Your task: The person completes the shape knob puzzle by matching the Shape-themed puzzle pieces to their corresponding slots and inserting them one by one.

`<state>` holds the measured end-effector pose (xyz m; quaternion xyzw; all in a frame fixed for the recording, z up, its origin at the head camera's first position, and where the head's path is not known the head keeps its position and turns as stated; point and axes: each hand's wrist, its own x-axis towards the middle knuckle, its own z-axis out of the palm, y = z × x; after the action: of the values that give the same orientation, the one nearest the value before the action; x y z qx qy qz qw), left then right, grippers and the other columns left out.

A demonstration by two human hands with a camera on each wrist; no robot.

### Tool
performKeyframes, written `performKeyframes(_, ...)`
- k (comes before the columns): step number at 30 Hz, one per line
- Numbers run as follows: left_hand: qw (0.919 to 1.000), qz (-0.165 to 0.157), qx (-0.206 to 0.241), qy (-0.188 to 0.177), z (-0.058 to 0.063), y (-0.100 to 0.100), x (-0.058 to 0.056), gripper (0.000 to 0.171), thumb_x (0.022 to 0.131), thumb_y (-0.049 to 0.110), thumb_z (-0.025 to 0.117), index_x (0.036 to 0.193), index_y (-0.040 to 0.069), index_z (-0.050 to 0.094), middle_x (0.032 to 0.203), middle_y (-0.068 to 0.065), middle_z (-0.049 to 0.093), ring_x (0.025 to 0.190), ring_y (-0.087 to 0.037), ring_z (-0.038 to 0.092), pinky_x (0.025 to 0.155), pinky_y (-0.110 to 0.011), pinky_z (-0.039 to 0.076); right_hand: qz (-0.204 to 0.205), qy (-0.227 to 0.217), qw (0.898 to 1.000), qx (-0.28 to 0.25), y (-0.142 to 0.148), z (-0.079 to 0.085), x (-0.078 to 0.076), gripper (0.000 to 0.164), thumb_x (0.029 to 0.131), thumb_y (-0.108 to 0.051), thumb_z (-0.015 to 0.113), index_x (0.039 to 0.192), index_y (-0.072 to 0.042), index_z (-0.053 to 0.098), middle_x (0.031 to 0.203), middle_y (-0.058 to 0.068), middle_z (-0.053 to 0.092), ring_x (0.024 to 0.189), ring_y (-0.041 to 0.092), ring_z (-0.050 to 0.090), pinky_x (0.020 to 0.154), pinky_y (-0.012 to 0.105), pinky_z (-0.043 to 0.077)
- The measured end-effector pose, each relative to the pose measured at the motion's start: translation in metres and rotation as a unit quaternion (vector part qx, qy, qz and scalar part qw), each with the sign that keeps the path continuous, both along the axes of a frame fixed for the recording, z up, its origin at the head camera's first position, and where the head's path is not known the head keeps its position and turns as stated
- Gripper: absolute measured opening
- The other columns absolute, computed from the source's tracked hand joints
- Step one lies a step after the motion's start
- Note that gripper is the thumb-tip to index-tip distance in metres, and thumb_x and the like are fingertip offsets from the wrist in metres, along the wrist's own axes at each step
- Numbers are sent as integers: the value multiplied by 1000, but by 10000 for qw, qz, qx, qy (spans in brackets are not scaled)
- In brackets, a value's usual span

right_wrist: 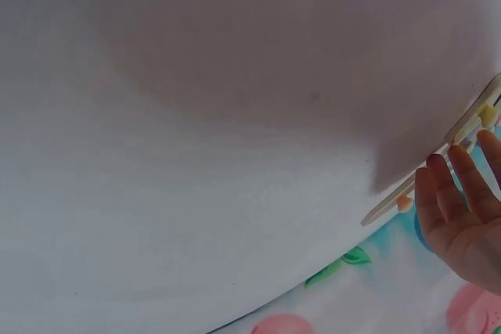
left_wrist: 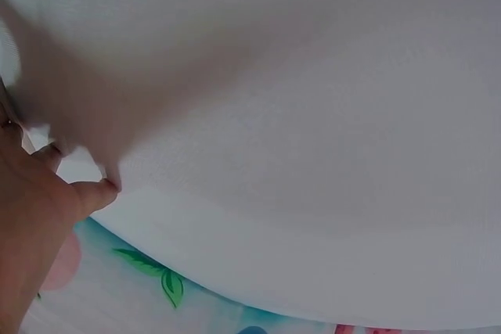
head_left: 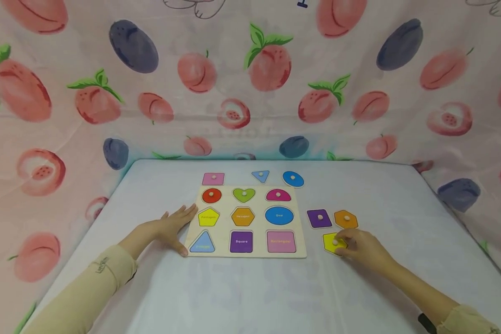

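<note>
My left hand (head_left: 171, 230) rests at the left edge of a wooden shape-puzzle board (head_left: 222, 241), fingers spread and thumb at its lower left corner. Red, green heart and magenta half-round pieces with knobs sit in the board's back row; its other six shapes show printed colours without knobs. Right of the board, my right hand (head_left: 365, 250) pinches the knob of a yellow pentagon piece (head_left: 329, 241), which lies low over the table. In the right wrist view, fingers (right_wrist: 473, 181) stand beside thin piece edges with knobs.
Close behind the pentagon are a purple square piece (head_left: 317, 223) and an orange hexagon piece (head_left: 345, 224). Along the board's back edge lie a pink rectangle piece (head_left: 213, 181), a light blue triangle piece (head_left: 260, 180) and a blue oval piece (head_left: 293, 183). A fruit-print curtain (head_left: 250, 130) hangs behind the white table.
</note>
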<state>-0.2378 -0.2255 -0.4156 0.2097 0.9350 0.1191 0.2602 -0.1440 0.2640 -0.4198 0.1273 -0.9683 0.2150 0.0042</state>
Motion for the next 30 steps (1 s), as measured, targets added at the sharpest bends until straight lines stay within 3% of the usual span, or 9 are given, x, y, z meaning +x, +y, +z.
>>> performKeyframes(11,10000,-19,18,-32,-3,0,1,126,60,48,84,152,9,7,160,-12,2,146,-38,0,111,-68,1,-63,343,9994,87,-2,-5,-3,6,77,-14,75,81,-12,71,81,-3,67,76,14,53,72,37,47)
performKeyframes(21,10000,-11,-14,-10,-1,-1,0,126,60,47,85,152,8,8,160,-12,3,146,-38,0,110,-68,0,-58,465,9989,74,-4,-7,-5,5,78,-10,74,77,-11,69,84,1,68,86,26,63,79,46,51)
performKeyframes(30,10000,70,-34,-37,-1,-1,-1,127,59,48,84,152,9,8,160,-12,3,146,-38,0,110,-68,0,7,357,9993,67,-7,3,-10,3,79,-9,73,80,-7,71,89,8,72,95,36,64,85,53,50)
